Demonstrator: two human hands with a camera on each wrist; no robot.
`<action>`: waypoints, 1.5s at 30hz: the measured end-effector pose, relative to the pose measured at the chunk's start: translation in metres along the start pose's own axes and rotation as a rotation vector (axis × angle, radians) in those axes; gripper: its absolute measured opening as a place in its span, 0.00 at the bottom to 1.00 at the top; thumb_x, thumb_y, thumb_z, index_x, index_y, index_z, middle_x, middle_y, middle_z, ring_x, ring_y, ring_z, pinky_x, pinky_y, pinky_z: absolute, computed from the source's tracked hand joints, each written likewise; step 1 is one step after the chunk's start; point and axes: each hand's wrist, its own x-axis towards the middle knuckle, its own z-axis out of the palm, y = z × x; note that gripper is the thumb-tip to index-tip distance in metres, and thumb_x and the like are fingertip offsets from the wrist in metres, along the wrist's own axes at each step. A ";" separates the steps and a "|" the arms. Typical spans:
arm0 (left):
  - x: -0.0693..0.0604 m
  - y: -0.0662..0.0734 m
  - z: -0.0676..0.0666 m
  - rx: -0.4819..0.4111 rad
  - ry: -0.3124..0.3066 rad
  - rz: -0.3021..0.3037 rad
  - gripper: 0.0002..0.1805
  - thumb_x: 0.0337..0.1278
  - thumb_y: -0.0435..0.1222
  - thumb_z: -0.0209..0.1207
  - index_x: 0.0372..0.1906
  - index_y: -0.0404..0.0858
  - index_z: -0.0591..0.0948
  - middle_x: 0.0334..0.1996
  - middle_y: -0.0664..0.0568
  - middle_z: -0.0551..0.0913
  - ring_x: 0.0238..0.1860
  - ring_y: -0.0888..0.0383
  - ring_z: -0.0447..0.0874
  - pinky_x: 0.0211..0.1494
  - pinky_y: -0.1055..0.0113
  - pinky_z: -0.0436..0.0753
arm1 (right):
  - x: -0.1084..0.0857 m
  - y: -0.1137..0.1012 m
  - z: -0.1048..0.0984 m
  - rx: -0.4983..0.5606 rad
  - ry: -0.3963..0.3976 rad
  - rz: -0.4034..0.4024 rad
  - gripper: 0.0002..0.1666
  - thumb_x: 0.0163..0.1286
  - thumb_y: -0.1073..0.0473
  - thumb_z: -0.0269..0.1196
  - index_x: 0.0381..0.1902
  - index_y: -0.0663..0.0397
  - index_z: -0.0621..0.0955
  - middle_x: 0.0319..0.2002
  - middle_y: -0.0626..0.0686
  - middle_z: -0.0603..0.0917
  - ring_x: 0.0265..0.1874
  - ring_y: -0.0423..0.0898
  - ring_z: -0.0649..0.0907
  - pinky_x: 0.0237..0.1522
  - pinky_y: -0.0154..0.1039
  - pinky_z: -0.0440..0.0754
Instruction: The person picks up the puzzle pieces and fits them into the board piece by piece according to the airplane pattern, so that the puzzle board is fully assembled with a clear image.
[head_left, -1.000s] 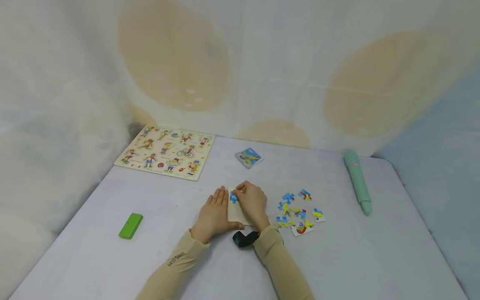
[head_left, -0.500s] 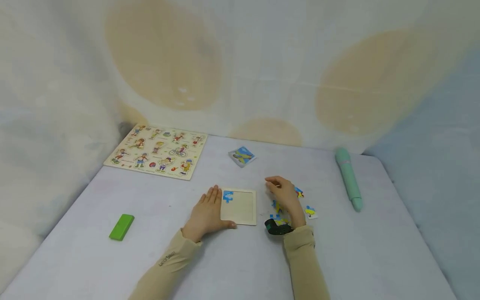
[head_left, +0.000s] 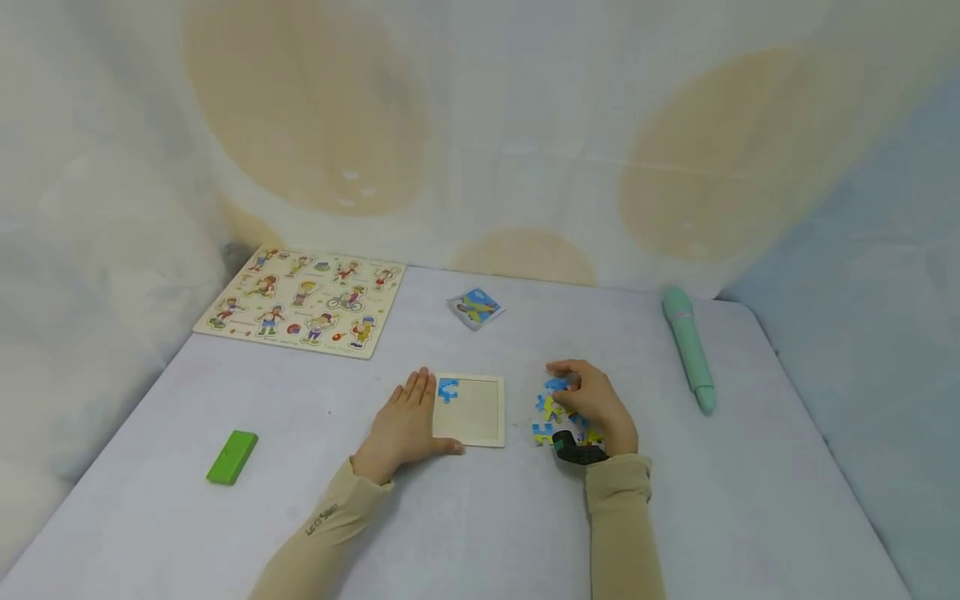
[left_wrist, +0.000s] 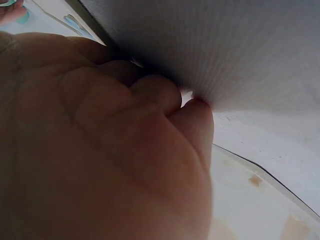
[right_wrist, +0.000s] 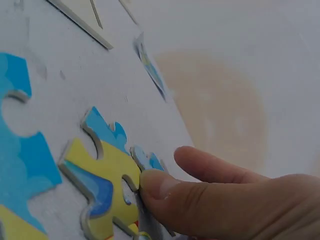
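A shallow wooden puzzle tray (head_left: 503,417) lies flat on the table, with one blue jigsaw piece (head_left: 448,390) in its upper left corner. Along the tray's left side rests my left hand (head_left: 401,429), fingers straight and thumb stretched beside the near edge. To the right of the tray, my right hand (head_left: 600,402) hovers over a loose cluster of blue and yellow jigsaw pieces (head_left: 543,432). In the right wrist view its thumb (right_wrist: 160,187) is at the edge of a yellow and blue piece (right_wrist: 117,165), and the index finger is spread apart from it. Part of the cluster is hidden by this hand.
A small picture card (head_left: 477,308) lies behind the tray. A wooden board with cartoon children (head_left: 300,302) is at the back left. A green block (head_left: 232,457) lies at left, and a mint-green pen-shaped object (head_left: 690,350) at right. Fabric walls stand around the table.
My right hand has let go of the blue piece in the tray's corner and moved right to the loose pieces. The left hand stays by the tray; the head view has shifted slightly.
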 end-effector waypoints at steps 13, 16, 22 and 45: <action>-0.001 0.000 -0.001 0.013 0.011 0.003 0.68 0.39 0.69 0.64 0.74 0.26 0.52 0.76 0.34 0.49 0.77 0.41 0.47 0.78 0.48 0.55 | 0.002 -0.009 0.010 -0.139 0.158 0.033 0.15 0.64 0.58 0.66 0.48 0.53 0.81 0.53 0.64 0.82 0.50 0.60 0.80 0.53 0.55 0.78; -0.002 0.001 -0.001 0.011 0.009 0.004 0.68 0.39 0.69 0.64 0.74 0.26 0.52 0.76 0.34 0.50 0.77 0.41 0.47 0.78 0.48 0.56 | 0.003 -0.012 0.013 -0.127 0.201 0.025 0.15 0.65 0.57 0.65 0.50 0.52 0.82 0.49 0.66 0.84 0.40 0.58 0.82 0.39 0.47 0.81; -0.003 0.002 -0.001 0.006 0.007 0.003 0.67 0.40 0.68 0.65 0.74 0.26 0.52 0.76 0.34 0.50 0.77 0.41 0.47 0.78 0.48 0.55 | 0.007 -0.017 0.022 0.076 0.132 0.033 0.20 0.73 0.63 0.55 0.61 0.53 0.78 0.38 0.62 0.84 0.21 0.43 0.79 0.19 0.30 0.74; -0.005 0.003 -0.007 0.001 -0.010 -0.003 0.65 0.41 0.67 0.65 0.74 0.26 0.52 0.76 0.34 0.50 0.77 0.41 0.48 0.78 0.48 0.55 | 0.012 -0.068 0.079 0.317 0.038 0.065 0.09 0.66 0.62 0.64 0.38 0.64 0.82 0.26 0.55 0.86 0.17 0.38 0.80 0.21 0.29 0.80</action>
